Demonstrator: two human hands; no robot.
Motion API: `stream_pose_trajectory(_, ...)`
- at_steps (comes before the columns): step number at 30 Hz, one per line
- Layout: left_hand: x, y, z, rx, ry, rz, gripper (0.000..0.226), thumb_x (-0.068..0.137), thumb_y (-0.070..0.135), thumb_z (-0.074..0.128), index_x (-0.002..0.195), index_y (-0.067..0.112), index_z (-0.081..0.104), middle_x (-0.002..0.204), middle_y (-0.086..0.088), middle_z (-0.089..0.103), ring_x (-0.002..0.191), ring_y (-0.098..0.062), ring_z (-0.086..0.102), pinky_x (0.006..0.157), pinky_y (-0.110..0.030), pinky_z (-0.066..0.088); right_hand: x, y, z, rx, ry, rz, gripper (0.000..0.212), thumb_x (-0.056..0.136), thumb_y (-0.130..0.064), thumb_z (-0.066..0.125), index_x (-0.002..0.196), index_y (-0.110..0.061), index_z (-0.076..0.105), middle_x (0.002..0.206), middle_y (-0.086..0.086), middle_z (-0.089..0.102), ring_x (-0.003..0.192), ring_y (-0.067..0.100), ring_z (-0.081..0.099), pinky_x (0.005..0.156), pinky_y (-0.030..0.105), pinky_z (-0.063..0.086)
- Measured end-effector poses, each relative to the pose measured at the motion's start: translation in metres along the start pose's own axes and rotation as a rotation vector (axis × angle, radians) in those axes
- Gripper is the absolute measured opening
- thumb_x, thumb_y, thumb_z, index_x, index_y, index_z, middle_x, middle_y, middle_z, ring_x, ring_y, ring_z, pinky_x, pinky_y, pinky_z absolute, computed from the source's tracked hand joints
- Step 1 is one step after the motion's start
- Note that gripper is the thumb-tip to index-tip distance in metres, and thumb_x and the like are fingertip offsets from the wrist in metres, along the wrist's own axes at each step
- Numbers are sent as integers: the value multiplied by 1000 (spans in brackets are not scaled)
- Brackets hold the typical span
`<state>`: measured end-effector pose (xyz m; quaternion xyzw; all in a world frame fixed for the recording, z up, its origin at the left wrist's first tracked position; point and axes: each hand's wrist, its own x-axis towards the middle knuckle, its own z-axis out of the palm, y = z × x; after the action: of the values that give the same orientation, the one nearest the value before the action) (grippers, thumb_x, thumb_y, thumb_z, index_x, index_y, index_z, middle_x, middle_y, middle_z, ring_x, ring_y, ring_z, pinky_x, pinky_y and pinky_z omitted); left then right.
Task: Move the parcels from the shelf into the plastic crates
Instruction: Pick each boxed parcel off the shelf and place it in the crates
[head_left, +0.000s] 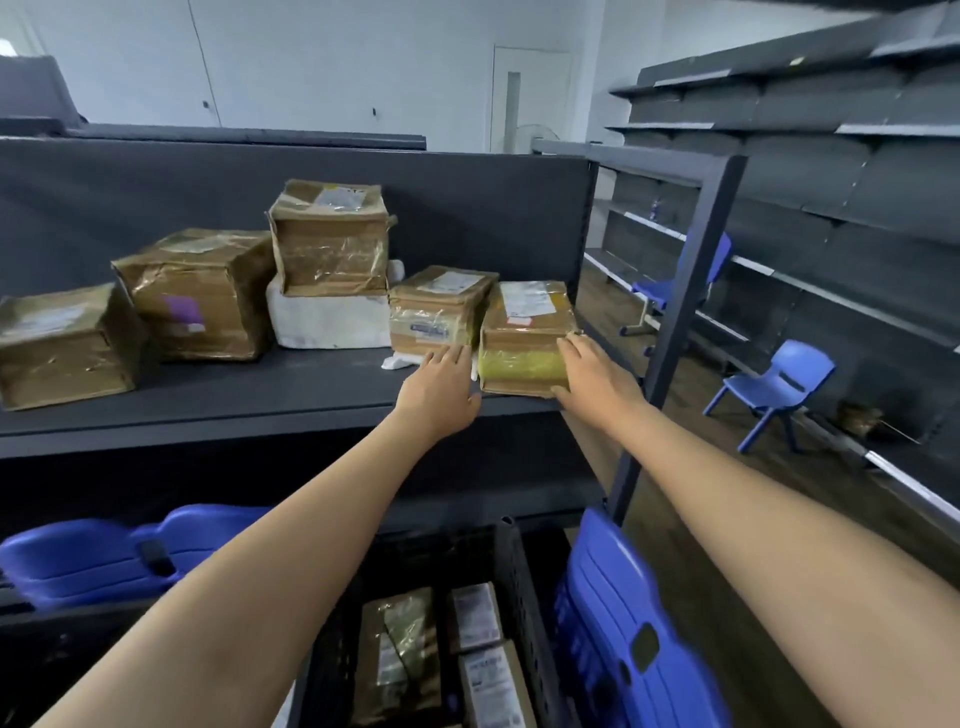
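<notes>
The parcel (524, 317), a brown carton under shiny tape with a white label on top and a yellowish front, sits at the right front corner of the shelf (260, 410). The left hand (441, 387), fingers straight, touches its left side, just beside a smaller parcel (436, 306); the right hand (595, 376) lies unclenched on its right front edge. Below stands a black crate (524, 597) holding parcels

Legible text: none. White labels (527, 299) on shelf (260, 400) parcels (524, 338) and on crate (519, 597) parcels: print too blurred to read. Purple sticker (182, 310), 2nd parcel from left: unreadable.
</notes>
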<state>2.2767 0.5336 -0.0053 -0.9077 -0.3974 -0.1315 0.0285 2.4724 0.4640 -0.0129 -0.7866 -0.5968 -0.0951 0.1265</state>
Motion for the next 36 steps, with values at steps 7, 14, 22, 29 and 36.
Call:
stream_pose_trajectory(7, 68, 13, 12, -57, 15, -52, 72, 94, 31, 51, 150, 3, 15, 158, -12, 20, 146, -27, 18, 119, -35, 16, 57, 33, 1, -28, -14, -41, 81, 89, -32, 63, 151, -9, 16, 159, 5, 15, 147, 22, 11, 112, 39, 29)
stream_pose_trajectory(14, 105, 14, 23, -70, -23, -89, 72, 92, 34, 56, 148, 6, 22, 158, -11, 20, 143, -31, 25, 112, -40, 31, 87, 41, 11, 45, -28, -40, 89, 82, -41, 70, 149, -11, 20, 155, 5, 24, 142, 22, 24, 109, 40, 34)
stream_pose_trajectory(22, 129, 5, 33, -215, -90, -157, 83, 86, 43, 63, 148, 8, 22, 152, -11, 33, 131, -30, 44, 103, -41, 43, 97, 46, 21, 117, -52, 4, 92, 80, -44, 71, 150, -18, 18, 159, 6, 14, 139, 26, 34, 103, 42, 42)
stream_pose_trajectory(29, 136, 1, 32, -379, -85, -179, 82, 83, 40, 69, 145, 9, 26, 128, -10, 59, 118, -28, 54, 93, -35, 44, 97, 39, 31, 268, -47, 81, 97, 80, -35, 73, 152, -19, 11, 147, 8, 37, 120, 29, 53, 93, 41, 49)
stream_pose_trajectory(36, 131, 8, 31, -546, -37, -220, 77, 83, 34, 71, 143, 7, 32, 128, -10, 59, 121, -28, 52, 89, -28, 41, 92, 37, 36, 495, 38, 145, 90, 76, -21, 79, 148, -20, 26, 128, 7, 59, 113, 24, 59, 93, 35, 50)
